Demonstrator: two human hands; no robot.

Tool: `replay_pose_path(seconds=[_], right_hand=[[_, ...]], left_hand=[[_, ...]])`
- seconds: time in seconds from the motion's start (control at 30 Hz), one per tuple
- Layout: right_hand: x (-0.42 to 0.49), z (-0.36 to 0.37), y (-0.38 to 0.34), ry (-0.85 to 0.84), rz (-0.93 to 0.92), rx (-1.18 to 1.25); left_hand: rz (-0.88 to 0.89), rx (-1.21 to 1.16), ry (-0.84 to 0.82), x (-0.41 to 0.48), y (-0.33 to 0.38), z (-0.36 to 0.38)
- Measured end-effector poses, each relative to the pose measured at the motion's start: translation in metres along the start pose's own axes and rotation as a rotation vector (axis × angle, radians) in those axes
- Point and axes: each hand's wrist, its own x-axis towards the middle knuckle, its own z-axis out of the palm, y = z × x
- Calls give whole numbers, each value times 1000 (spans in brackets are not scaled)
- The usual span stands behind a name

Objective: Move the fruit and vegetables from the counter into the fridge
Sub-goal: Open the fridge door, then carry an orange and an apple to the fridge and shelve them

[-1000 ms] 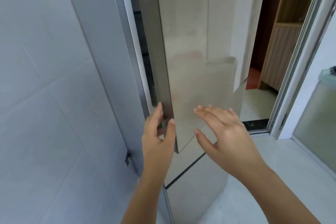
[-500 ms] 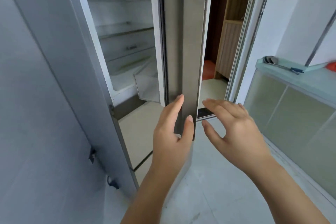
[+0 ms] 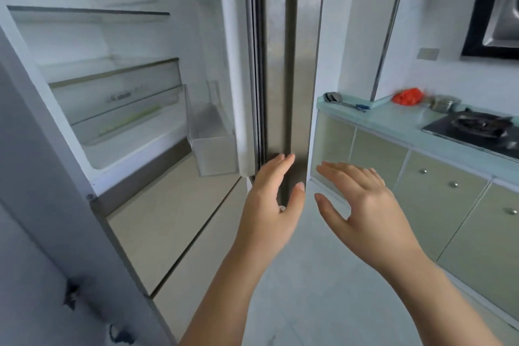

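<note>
- Two hands are in view, both bare and holding nothing.
- The left hand (image 3: 273, 199) lies against the edge of the fridge door (image 3: 295, 64). Its fingers are straight up along the metal and its thumb is set apart on the near side (a flat touch, not a curled hold).
- The right hand (image 3: 362, 205) hangs in the air just beside the door, fingers spread and relaxed, touching nothing.
- One fridge (image 3: 42, 149) stands wide open at the left, with its door seen edge-on in the middle.
- Inside are one glass shelf (image 3: 84, 10) up high and two clear drawers (image 3: 118, 93) stacked lower down. A pale green streak shows in the lower one (too blurred to say what it is).
- Two bins (image 3: 213, 146) hang on the inner side of the door, one low and one near the top.
- Two beige drawer fronts (image 3: 168, 219) sit under the open compartment.
- The surface (image 3: 393, 118) runs along the right wall, well apart from the fridge shelves.
- One red heap (image 3: 407, 95) rests on it near the wall (blurred, so I cannot tell which fruit or vegetable).
- Also on it are one ladle (image 3: 334, 98), one steel pot (image 3: 445, 102) just beside the red heap, and one stove (image 3: 477, 126).
- Three round knobs (image 3: 452, 184) show on the cupboards below.
</note>
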Motion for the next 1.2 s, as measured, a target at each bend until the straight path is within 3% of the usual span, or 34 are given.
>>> replay_pose_path(seconds=[0.27, 0.5, 0.77, 0.93, 1.2], right_hand=[[3, -1, -1, 2, -27, -30], [43, 35, -23, -20, -125, -4], [80, 80, -8, -138, -11, -15], [84, 86, 24, -72, -20, -68], [92, 71, 85, -108, -12, -90]], left_hand=[[204, 430, 126, 2, 1, -24], [230, 717, 180, 7, -19, -48], [264, 772, 120, 36, -42, -34], [283, 737, 90, 60, -49, -11], [396, 678, 49, 95, -51, 33]])
